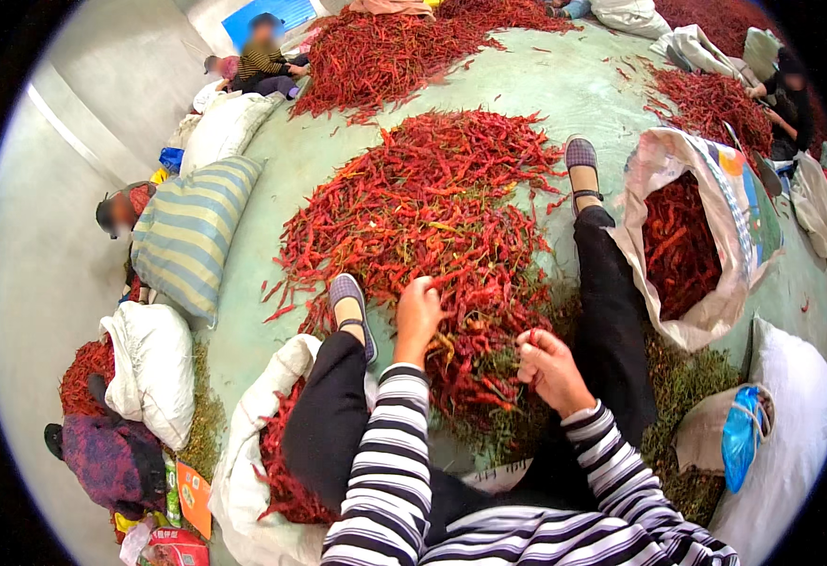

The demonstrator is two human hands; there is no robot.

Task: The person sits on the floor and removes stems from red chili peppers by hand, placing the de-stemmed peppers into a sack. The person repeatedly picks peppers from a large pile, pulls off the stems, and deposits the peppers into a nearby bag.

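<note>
A large heap of red chili peppers [413,205] with green stems lies on the floor between my outstretched legs. At the heap's near part is my left hand [419,316], its fingers curled beside the peppers; whether they grip one is hidden. To the right and nearer to me, my right hand [553,371] pinches a red chili pepper [533,337] between thumb and fingers. By my left leg, an open white woven sack [244,453] holds red peppers. Beyond my right leg stands another open sack [633,240], with more peppers inside.
Green stem debris [682,396] covers the floor at right. A full white sack [799,424] and a blue plastic bag [741,439] lie there. A striped sack [194,233] stands at left. Several people sit near other pepper heaps [378,56].
</note>
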